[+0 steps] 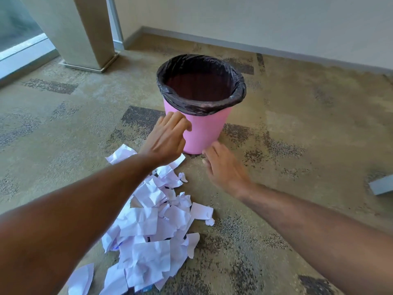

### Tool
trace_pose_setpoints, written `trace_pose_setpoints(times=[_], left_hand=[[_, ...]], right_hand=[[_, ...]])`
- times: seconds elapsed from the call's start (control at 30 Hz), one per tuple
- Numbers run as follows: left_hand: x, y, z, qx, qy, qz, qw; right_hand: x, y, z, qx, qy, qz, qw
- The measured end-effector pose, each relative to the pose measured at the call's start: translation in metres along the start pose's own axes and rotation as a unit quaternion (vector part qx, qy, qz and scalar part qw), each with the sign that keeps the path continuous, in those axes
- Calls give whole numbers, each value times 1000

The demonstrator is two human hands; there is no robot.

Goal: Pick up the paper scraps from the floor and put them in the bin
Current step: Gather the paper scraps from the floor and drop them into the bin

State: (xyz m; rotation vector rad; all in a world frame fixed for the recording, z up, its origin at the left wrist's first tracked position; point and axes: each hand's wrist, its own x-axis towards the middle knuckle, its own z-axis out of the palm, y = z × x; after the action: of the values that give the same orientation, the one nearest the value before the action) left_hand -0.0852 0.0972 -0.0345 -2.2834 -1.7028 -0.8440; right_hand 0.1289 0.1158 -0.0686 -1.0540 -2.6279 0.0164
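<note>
A pink bin with a black liner folded over its rim stands on the carpet ahead of me. I cannot see anything inside it. A heap of torn white paper scraps lies on the floor in front of the bin, stretching toward me under my left arm. My left hand reaches out above the far end of the heap, fingers relaxed, beside the bin's left wall and holding nothing. My right hand hovers over bare carpet just right of the scraps, near the bin's base, fingers straight and empty.
A beige column stands at the back left beside a glass pane. A wall with a grey skirting board runs behind the bin. A grey flat object lies on the carpet at the right edge.
</note>
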Motion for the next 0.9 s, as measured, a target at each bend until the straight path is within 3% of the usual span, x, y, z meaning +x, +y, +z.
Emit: trace_pose_setpoints(times=[0.1, 0.17, 0.27, 0.37, 0.53, 0.7, 0.9], left_hand=[[-28, -18, 12, -28, -158, -17, 987], [-47, -27, 21, -47, -306, -61, 949], [-75, -34, 32, 24, -466, -117, 877], [-86, -35, 40, 62, -546, -167, 819], [-101, -35, 54, 66, -586, -192, 785], [-106, -25, 65, 67, -550, -138, 821], [-110, -25, 75, 61, -494, -109, 861]], right_hand=[[-30, -8, 22, 16, -240, 13, 970], [-46, -17, 33, 33, -336, 26, 941], [-57, -33, 45, 58, -405, 48, 911], [-62, -50, 55, 54, -430, 78, 898], [-63, -75, 71, 41, -417, 110, 901], [-59, -82, 75, -12, -365, 70, 928], [-55, -78, 80, 88, -295, 103, 946]])
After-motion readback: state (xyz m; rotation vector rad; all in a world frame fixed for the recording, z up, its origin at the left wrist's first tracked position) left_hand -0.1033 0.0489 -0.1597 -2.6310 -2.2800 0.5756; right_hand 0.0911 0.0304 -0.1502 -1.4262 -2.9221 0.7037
